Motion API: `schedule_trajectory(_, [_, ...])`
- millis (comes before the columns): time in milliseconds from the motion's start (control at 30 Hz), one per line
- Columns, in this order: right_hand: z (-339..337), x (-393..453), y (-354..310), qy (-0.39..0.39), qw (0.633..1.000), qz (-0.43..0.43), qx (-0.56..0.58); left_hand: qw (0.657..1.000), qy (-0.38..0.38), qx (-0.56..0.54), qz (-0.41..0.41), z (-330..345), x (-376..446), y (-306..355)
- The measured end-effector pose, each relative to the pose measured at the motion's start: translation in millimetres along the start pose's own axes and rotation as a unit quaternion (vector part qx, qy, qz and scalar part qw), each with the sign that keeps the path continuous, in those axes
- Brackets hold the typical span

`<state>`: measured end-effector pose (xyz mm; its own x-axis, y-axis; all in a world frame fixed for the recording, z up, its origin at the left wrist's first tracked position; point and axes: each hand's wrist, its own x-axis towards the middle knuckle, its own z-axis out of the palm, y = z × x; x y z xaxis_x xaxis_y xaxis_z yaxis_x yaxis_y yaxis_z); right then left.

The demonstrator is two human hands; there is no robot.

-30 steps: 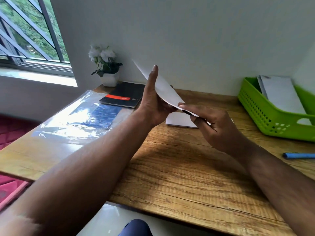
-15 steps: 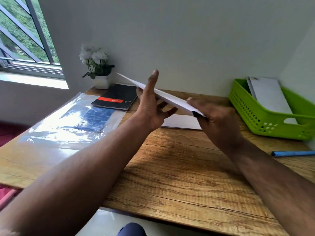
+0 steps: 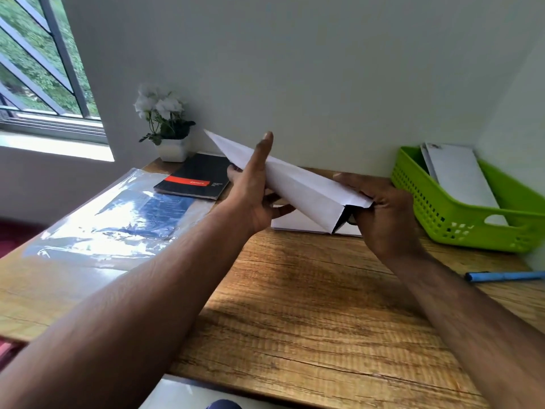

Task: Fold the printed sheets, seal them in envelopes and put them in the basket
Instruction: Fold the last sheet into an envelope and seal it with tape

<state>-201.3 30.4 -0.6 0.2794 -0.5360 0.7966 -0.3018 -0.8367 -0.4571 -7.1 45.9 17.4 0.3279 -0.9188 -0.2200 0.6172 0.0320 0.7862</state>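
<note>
Here, my left hand [image 3: 253, 193] and my right hand [image 3: 383, 214] hold a white envelope [image 3: 295, 184] up over the middle of the worktop [image 3: 309, 305]. My left thumb stands straight up along the near face of the envelope and the other fingers curl under it, so that hand pinches it around the middle. My right hand grips the nearer, right end, where the mouth gapes open and shows a dark inside; the fingers are curled round that end. The envelope slants, its far corner pointing up and left toward the wall.

Below it, flat on the worktop, lies white paper [image 3: 298, 222], partly hidden by my hands. The green basket [image 3: 460, 219] sits at the far right with white envelopes in the basket [image 3: 463, 178] leaning against its far wall. A blue pen [image 3: 504, 276] lies near the right edge. On the left lies a clear plastic sleeve [image 3: 118, 219], beyond it a black notebook [image 3: 197, 180] with a red band, and a small potted plant [image 3: 165, 125] with white flowers by the window [image 3: 38, 69].
</note>
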Motion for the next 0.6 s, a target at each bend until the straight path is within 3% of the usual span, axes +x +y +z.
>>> schedule_trajectory(100, [6.5, 2.2, -2.1, 0.037, 0.973, 0.183, 0.138, 0.997, -0.067, -0.040, 0.013, -4.4, 5.2, 0.8])
schedule_trajectory(200, [8.1, 7.3, -5.1, 0.043, 0.868, 0.370, 0.328, 0.989, -0.137, -0.049, 0.025, -6.6, 7.8, 1.1])
schedule_trajectory(267, [8.0, 9.3, -6.6, 0.008, 0.797, 0.442, 0.411, 0.981, -0.179, -0.068, 0.032, -7.2, 8.1, -2.3])
schedule_trajectory(367, [9.9, 7.8, -3.4, -0.032, 0.761, 0.481, 0.434, 0.974, -0.183, -0.126, 0.048, -3.5, 4.1, -7.4])
schedule_trajectory(433, [15.4, 4.8, 0.2, -0.035, 0.785, 0.471, 0.401, 0.972, -0.179, -0.139, 0.061, -2.0, 1.4, -7.2])
schedule_trajectory(533, [19.6, 3.1, 1.0, 0.005, 0.911, 0.372, 0.179, 0.970, -0.160, -0.168, 0.073, -5.0, 4.2, -1.2])
schedule_trajectory(600, [15.8, 5.2, -2.4, 0.054, 0.927, 0.339, 0.150, 0.971, -0.131, -0.178, 0.087, -9.3, 9.5, 3.8])
